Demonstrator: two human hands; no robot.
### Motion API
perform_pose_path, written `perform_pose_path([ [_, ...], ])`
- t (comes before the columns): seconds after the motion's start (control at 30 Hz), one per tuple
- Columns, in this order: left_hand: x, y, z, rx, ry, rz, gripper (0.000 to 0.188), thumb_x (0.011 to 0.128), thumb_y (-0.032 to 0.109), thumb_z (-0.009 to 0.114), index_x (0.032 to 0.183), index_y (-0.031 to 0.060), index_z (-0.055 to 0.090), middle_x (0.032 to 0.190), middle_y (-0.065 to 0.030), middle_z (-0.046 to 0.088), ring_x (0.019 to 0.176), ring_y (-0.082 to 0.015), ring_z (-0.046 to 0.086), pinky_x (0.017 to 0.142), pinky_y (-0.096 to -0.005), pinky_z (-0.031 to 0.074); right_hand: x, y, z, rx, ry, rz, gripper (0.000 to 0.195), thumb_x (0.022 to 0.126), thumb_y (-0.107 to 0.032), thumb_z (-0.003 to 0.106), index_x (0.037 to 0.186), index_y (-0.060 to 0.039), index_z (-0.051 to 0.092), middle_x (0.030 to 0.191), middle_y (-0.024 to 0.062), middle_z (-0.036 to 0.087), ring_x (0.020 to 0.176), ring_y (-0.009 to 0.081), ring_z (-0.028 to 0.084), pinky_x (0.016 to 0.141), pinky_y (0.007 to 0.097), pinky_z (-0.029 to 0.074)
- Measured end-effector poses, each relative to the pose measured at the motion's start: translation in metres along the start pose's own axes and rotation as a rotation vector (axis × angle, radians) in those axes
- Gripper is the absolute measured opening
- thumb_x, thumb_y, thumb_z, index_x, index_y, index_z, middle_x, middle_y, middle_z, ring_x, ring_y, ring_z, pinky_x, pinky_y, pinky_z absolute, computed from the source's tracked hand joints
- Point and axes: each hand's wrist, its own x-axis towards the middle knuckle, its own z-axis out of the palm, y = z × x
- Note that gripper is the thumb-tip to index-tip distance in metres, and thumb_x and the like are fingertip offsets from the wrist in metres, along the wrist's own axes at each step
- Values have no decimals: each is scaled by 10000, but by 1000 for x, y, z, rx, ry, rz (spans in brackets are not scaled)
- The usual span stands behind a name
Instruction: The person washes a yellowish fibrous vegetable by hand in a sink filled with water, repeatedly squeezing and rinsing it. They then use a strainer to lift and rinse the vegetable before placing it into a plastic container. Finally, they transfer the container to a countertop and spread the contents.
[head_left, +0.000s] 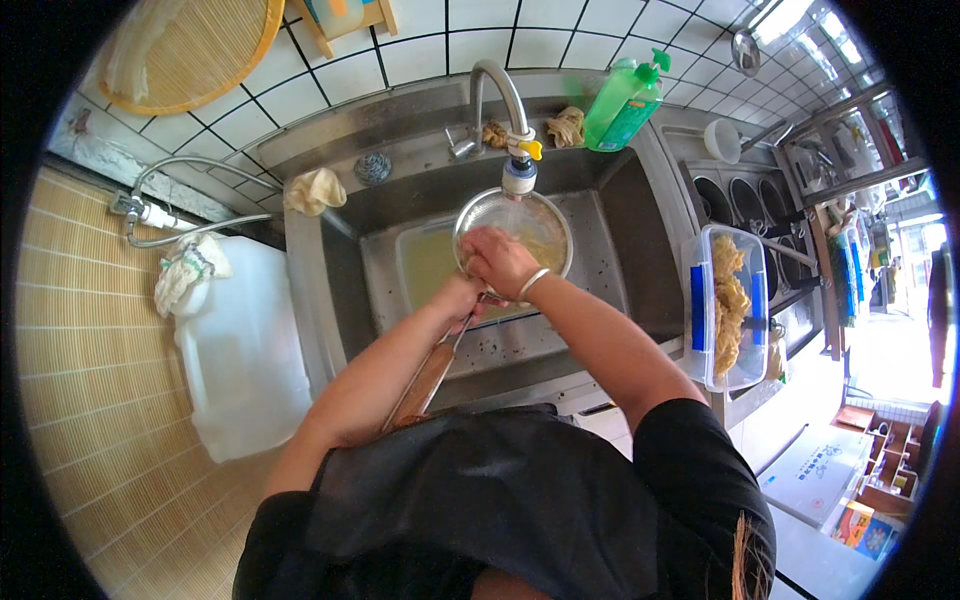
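Observation:
A round metal mesh strainer (555, 217) with a wooden handle (433, 377) is tilted below the faucet (517, 176) in the steel sink. My left hand (459, 298) grips it where the handle meets the bowl. Over the left part of the bowl, my right hand (496, 259) has its fingers bent; whether something is in them is hidden. Pale yellowish matter lies in the mesh. Beneath the strainer, a clear tub (420, 262) of cloudy yellowish liquid rests on the sink floor.
Right of the sink is a plastic container (701, 375) with yellowish food. Green pump bottles (622, 109), a crumpled cloth (315, 191) and a metal scrubber (373, 169) sit on the sink's rim. A white plastic jug (244, 352) stands at left, below a flexible hose (199, 161).

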Motion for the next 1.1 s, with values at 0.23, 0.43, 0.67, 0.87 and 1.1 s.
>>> perform_pose_path([
  [0.23, 4, 4, -7, 96, -44, 2, 182, 862, 132, 394, 992, 40, 482, 794, -114, 627, 414, -71, 397, 334, -237, 358, 2, 4, -5, 124, 50, 86, 345, 876, -253, 435, 1157, -67, 507, 1257, 165, 433, 1132, 318, 430, 989, 373, 300],
  [0.43, -14, 10, -7, -1, 67, 43, 197, 821, 99, 388, 928, 23, 535, 693, -84, 604, 361, -69, 385, 284, -220, 304, -4, 1, -24, 43, -410, 117, 317, 896, -245, 404, 1103, -48, 542, 1193, 150, 490, 1129, 292, 435, 966, 360, 324],
  [0.67, -7, 7, -8, 46, 59, 171, 247, 809, 78, 392, 1004, -12, 517, 732, -119, 617, 345, -88, 413, 276, -235, 305, -23, -1, -28, -440, -232, 97, 376, 870, -343, 397, 1092, -70, 528, 1215, 153, 447, 1173, 326, 372, 982, 396, 313],
  [0.87, -1, 6, -5, 128, 79, 165, 302, 826, 109, 398, 1087, -23, 472, 786, -156, 619, 348, -106, 392, 328, -269, 349, -15, -2, -9, -329, 262, 380, 396, 890, -301, 382, 1179, -50, 486, 1271, 183, 405, 1209, 326, 331, 1013, 381, 259],
  [1.1, -9, 3, -4, -21, 32, 154, 260, 832, 123, 402, 1068, 36, 470, 798, -142, 612, 392, -96, 388, 350, -269, 357, -30, -16, -16, -131, -323, -12, 363, 905, -297, 350, 1120, -74, 541, 1249, 118, 457, 1204, 285, 361, 1003, 369, 268],
])
